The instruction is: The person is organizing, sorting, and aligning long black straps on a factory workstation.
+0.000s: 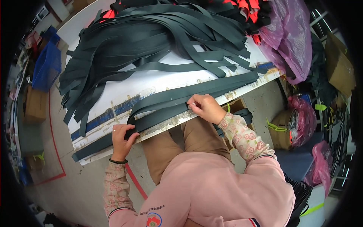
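Observation:
A dark green-grey webbing strap lies along the near edge of the white table. My left hand is closed on it near the left end, thumb toward the edge and fingers over the top. Farther right along the same edge, my right hand pinches the strap between thumb and bent fingers. Just behind, the band loops back beside my left hand and runs to the right over more flat straps. The strap's left end reaches the table's front left corner.
A large heap of similar straps covers the far part of the table. A pink plastic bag hangs at the right corner. Blue crates and a cardboard box stand left; a round container stands right.

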Demonstrator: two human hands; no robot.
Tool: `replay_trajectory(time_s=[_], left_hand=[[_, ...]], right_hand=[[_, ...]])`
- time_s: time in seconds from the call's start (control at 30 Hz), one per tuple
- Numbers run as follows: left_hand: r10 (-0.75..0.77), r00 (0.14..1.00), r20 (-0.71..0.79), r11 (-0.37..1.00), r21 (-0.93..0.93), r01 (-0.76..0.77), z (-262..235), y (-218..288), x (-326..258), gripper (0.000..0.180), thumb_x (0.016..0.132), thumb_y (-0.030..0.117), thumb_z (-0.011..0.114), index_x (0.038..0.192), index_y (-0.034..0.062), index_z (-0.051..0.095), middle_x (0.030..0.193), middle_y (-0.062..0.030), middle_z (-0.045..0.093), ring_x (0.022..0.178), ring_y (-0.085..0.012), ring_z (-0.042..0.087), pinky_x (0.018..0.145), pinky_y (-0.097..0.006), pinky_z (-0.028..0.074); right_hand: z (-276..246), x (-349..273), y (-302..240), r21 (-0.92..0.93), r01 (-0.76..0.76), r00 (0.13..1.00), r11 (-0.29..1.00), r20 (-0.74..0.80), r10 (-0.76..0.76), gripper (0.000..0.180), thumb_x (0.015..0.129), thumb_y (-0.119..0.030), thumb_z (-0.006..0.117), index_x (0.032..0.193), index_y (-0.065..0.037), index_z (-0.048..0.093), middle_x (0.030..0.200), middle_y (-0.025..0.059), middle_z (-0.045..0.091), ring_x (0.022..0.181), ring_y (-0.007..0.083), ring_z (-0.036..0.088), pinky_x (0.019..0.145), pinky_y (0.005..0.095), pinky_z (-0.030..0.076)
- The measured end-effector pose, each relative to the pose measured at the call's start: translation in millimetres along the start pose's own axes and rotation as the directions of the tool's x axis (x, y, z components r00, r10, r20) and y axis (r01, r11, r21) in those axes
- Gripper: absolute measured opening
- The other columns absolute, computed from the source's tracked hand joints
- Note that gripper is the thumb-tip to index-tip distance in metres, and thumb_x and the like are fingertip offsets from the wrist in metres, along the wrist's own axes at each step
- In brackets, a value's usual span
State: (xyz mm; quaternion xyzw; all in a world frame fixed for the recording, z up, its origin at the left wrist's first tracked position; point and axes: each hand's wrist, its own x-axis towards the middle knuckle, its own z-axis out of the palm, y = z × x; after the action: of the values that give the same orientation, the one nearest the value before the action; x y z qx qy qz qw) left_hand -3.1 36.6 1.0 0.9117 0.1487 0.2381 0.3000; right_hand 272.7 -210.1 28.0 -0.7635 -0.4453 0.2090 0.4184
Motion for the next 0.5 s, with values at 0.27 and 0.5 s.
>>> replay_trajectory(time_s=[0.27, 0.5], left_hand=[[0.004, 1.000, 0.010, 1.000, 0.022, -0.004, 1, 2, 1, 0.030, 0.069, 0.010, 0.082, 0.095, 0.0065, 0.067, 0.091, -0.0097, 0.064, 0.089, -0.0298, 0.055, 0.080, -0.038, 0.044], [-0.001, 1.000, 0.010, 1.000, 0.017, 0.001, 1, 1, 0, 0.030, 0.070, 0.010, 0.082, 0.096, 0.0060, 0.067, 0.090, -0.0100, 0.064, 0.089, -0.0297, 0.055, 0.079, -0.038, 0.044]], right_hand=[[4, -3, 2, -0.187, 0.080, 0.996, 0.979, -0.033, -0.088, 0.005, 0.088, -0.014, 0.065, 0.091, -0.010, 0.064, 0.071, 0.0046, 0.065, 0.066, 0.0244, 0.062, 0.081, 0.0346, 0.041], [13, -3, 10, -0.191, 0.110, 0.989, 0.975, -0.074, -0.126, 0.004, 0.088, -0.012, 0.066, 0.090, -0.010, 0.064, 0.071, 0.0042, 0.062, 0.064, 0.0226, 0.058, 0.082, 0.0334, 0.039]])
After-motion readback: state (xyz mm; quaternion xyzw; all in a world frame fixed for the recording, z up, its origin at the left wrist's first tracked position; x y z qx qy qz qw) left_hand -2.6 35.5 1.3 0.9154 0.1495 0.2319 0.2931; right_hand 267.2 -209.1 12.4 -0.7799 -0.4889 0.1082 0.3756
